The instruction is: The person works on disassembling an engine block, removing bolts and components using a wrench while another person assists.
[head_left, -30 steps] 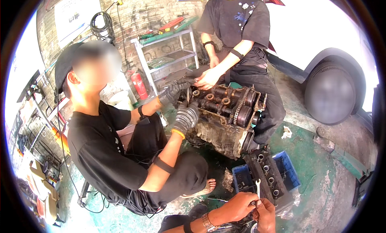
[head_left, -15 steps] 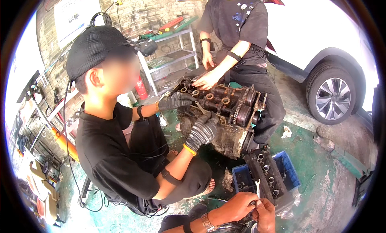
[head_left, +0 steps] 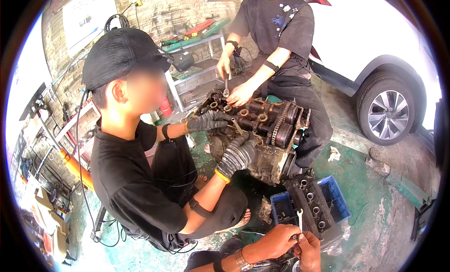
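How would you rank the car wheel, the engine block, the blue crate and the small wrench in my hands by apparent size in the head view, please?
1. Engine block
2. Car wheel, close to the engine in apparent size; it stands farther away, so this order is unsure.
3. Blue crate, partly covered by a dark engine part.
4. Small wrench, held by the left hand and right hand.
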Available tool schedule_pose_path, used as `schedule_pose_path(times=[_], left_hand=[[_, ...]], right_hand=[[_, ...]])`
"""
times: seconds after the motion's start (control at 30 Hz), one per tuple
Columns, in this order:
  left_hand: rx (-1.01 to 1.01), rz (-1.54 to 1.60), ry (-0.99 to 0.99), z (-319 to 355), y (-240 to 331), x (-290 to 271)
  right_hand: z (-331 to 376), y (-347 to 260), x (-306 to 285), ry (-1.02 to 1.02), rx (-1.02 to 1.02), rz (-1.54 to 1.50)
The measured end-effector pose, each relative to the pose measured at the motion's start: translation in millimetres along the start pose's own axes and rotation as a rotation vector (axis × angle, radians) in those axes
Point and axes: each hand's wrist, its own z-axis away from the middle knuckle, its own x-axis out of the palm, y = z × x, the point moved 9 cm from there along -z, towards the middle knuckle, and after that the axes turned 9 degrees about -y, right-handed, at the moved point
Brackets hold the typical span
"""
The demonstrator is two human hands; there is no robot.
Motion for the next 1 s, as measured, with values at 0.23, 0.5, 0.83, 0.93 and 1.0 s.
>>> schedule_pose_path(times=[0.23, 0.5, 0.83, 0.93, 1.0], left_hand=[[-0.032, 0.013, -0.006, -1.1, -4.5, 1.2], [-0.002, 0.006, 0.000, -0.2, -1.6, -0.7], [-0.016, 0.005, 0.001, 0.5, -3.6, 0.5], [-0.010, 0.007, 0.010, 0.0, -1.9, 0.1], [-0.012, -0.008, -0.001, -0.4, -1.2, 0.5]], right_hand=[[-4.2, 3.3, -1.4, -0.018, 0.051, 0.021], [-9.3, 8.0, -1.9, 0.084, -0.054, -0.080], [-3.5, -1.8, -3.0, 0.030, -0.046, 0.153], [-1.8, 3.3, -3.3, 0.055, -0.052, 0.044], [-3.4, 5.8, -3.1, 0.063, -0.052, 0.012]])
